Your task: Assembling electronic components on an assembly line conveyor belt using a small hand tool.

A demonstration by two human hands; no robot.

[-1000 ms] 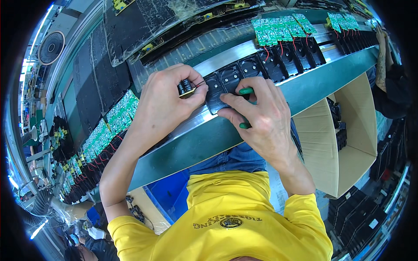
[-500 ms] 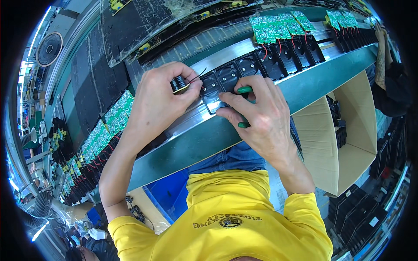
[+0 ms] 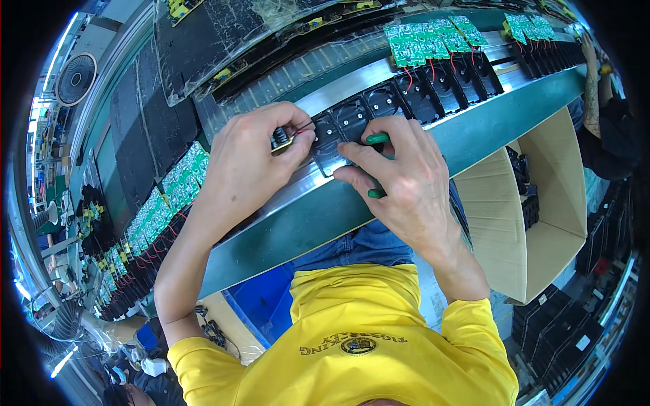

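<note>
My left hand pinches a small black and yellow component with red wires just left of a black plastic housing on the metal conveyor rail. My right hand grips a green-handled tool and rests its fingers on the same housing. More black housings with red wires run to the right along the rail, with green circuit boards laid behind them.
An open cardboard box with black parts stands at the right. More green boards and black housings line the belt to the left. Black trays lie beyond the rail. A fan sits at the far left.
My left hand has lifted the small wired component slightly up and left, away from the housing. My right hand has stayed on the housing with the tool.
</note>
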